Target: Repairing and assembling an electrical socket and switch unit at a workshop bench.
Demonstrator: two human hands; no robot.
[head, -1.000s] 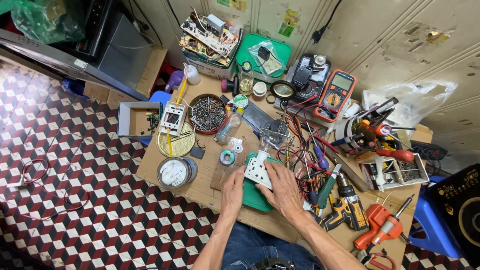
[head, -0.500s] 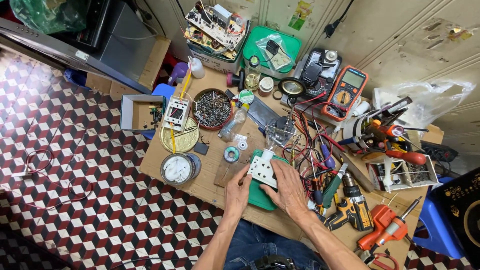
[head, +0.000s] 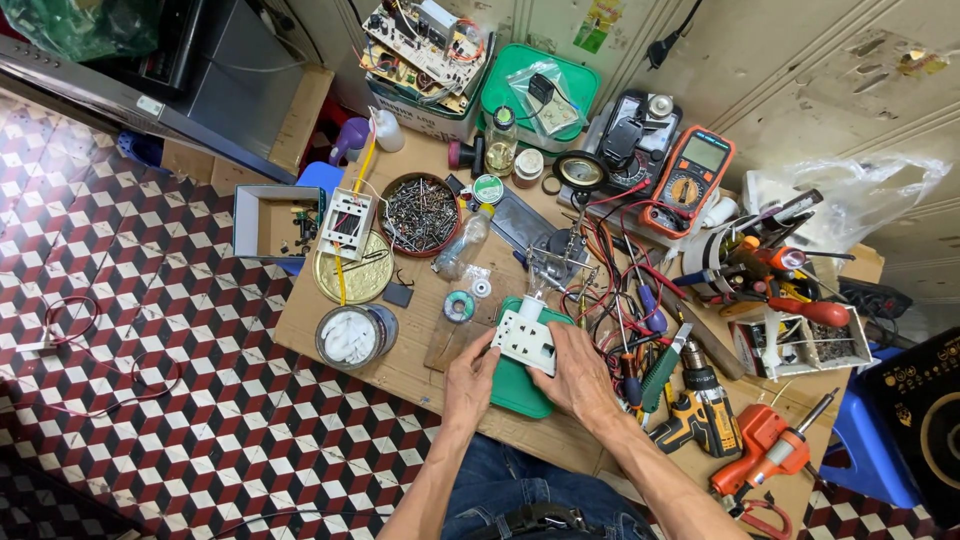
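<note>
Plainly, the white socket block sits between both hands over the green mat at the table's near edge; its long axis runs left to right, slightly tilted; the left hand pinches its left end with fingers closed on it; the right hand cups the right end, fingers curled on it; forearms angle up from below

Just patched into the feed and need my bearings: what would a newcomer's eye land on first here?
Both hands, left and right, grip a white socket block over a green mat at the bench's near edge. An orange multimeter stands out at the back, above a tangle of wires. A bowl of screws sits left of centre.
</note>
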